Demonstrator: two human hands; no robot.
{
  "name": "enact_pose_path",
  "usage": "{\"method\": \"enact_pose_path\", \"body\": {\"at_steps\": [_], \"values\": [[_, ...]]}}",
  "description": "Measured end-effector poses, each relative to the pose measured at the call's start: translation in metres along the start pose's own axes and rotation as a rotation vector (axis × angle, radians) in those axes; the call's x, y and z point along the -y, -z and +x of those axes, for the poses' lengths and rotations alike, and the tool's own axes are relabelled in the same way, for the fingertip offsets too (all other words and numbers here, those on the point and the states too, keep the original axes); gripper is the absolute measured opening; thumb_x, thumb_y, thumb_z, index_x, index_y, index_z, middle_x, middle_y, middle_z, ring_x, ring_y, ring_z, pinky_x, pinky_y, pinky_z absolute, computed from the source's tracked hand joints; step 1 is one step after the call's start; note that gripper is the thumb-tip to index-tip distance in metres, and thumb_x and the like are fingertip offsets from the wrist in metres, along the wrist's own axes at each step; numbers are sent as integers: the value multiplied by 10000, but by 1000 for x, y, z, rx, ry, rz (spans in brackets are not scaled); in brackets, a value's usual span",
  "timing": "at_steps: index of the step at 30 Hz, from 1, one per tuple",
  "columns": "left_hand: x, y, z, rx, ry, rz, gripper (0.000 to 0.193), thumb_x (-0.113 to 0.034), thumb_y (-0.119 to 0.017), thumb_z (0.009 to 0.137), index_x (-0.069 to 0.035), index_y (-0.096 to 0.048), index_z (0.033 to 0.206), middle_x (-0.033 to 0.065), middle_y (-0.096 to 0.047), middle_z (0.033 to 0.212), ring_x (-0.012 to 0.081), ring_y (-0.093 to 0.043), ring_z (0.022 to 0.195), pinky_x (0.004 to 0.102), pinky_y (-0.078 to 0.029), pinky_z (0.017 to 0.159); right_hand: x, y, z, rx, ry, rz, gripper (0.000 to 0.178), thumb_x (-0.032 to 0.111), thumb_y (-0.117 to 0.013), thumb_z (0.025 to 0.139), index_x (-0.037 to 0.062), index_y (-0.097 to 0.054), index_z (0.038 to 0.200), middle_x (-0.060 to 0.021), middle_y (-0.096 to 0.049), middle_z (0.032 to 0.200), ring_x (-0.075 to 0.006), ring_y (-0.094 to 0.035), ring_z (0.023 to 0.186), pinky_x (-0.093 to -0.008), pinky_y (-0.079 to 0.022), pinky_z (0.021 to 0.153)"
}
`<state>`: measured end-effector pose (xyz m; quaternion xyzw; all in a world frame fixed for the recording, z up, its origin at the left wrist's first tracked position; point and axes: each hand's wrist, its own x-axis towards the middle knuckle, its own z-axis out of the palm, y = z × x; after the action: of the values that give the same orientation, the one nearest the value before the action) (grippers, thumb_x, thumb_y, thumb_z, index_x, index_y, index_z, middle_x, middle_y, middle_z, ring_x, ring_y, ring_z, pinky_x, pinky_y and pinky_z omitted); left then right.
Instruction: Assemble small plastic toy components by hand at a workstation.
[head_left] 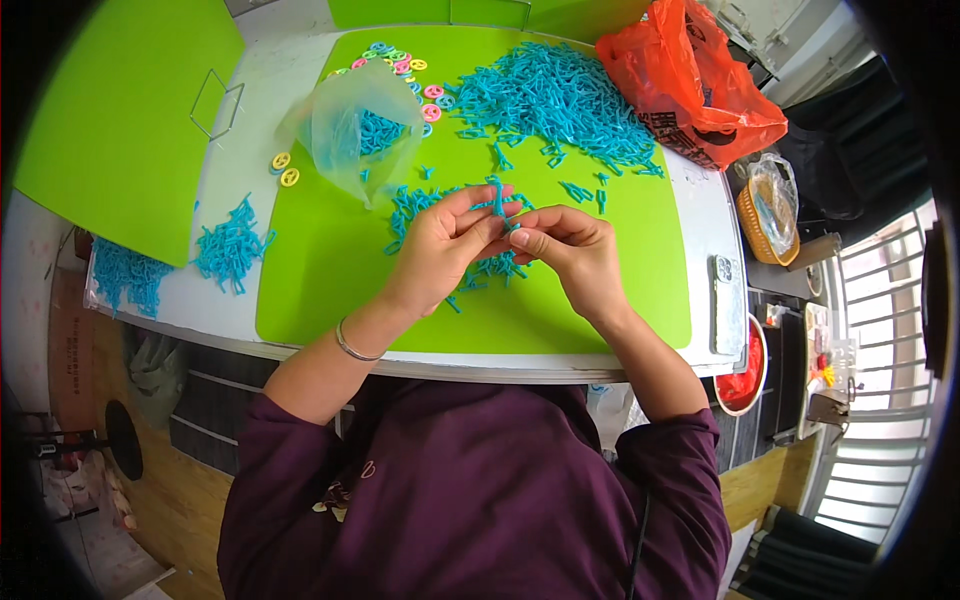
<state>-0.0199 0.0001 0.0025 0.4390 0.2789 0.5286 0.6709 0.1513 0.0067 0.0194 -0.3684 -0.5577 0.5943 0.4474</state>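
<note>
Over the green mat, both of my hands meet in front of me. My left hand pinches a small blue plastic piece that stands up between thumb and fingers. Thumb and forefinger of my right hand are closed at the piece's lower end, where a bit of blue shows; its exact shape is hidden by the fingers. Beneath and behind the hands lies a small heap of similar blue pieces. A larger heap of them spreads across the mat's far right.
A translucent bag holding blue pieces stands at the far left of the mat, with pastel plastic wheels around it. A red plastic bag sits at the far right corner. More blue pieces lie left; a phone rests right.
</note>
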Motion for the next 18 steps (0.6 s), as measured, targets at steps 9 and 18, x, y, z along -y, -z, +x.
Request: {"method": "enact_pose_path", "body": {"at_steps": [9,18], "values": [[5,0,-1,-3,-57,163,280,-46,-473,915,38,-501,1180,106,-582,1106,161,-576,989,291,-505,853,-2,0,1,-13,4,1,128,68,-645,814,-30,-634,896,-66,-648,814,-114,-610,704,-236,-512,655],[21,-5,-5,-193,-553,715,262,21,-547,848,5,-586,1107,158,-664,854,148,-657,751,255,-515,638,0,1,-1,-5,-60,15,105,39,-632,812,-34,-612,885,-85,-647,783,-130,-614,687,-245,-505,641]]}}
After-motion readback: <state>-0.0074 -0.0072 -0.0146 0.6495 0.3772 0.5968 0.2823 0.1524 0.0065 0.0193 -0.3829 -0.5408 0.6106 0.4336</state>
